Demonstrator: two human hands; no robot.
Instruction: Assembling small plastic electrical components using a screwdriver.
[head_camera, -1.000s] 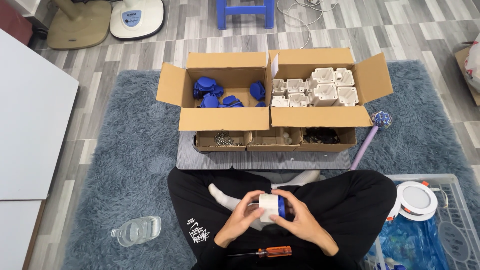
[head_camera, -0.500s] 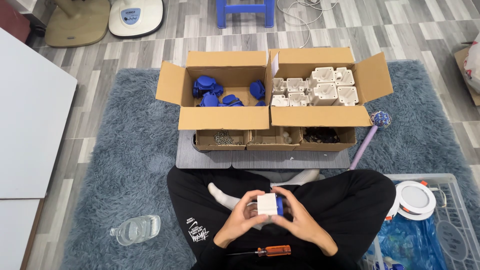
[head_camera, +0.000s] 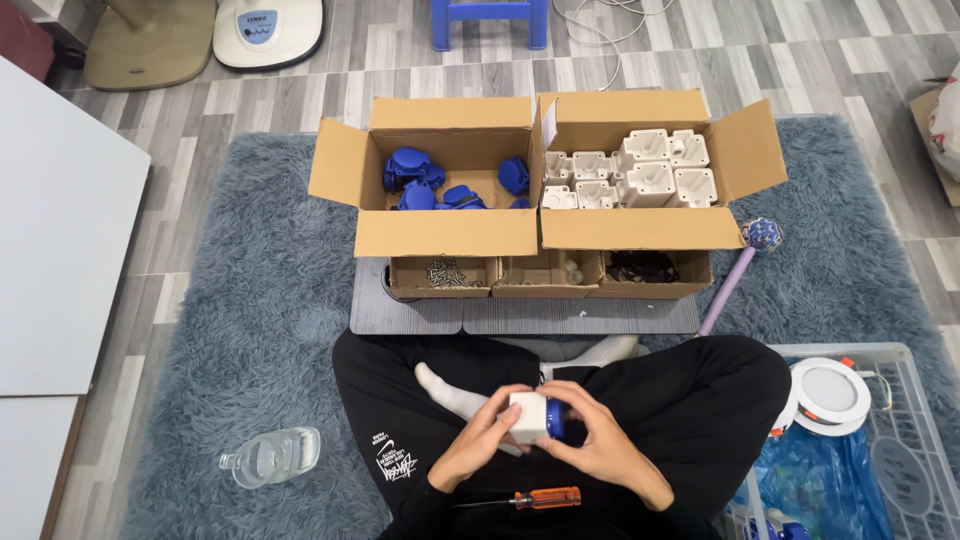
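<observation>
I sit cross-legged on a rug and hold a small white plastic box (head_camera: 527, 417) with a blue cap (head_camera: 555, 420) on its right side, just above my lap. My left hand (head_camera: 478, 442) grips the white box from the left. From the right, my right hand (head_camera: 598, 442) wraps around the blue cap. An orange-handled screwdriver (head_camera: 543, 497) lies on my lap just below both hands.
Ahead stand an open cardboard box of blue caps (head_camera: 440, 185) and one of white housings (head_camera: 640, 175), with three small trays (head_camera: 545, 272) of screws and parts in front. A water bottle (head_camera: 268, 456) lies left; a clear crate (head_camera: 880, 440) with a round lamp sits right.
The white box has turned in my hands, so a flat white face now shows and the blue cap sits at its right. Both hands stay over my lap.
</observation>
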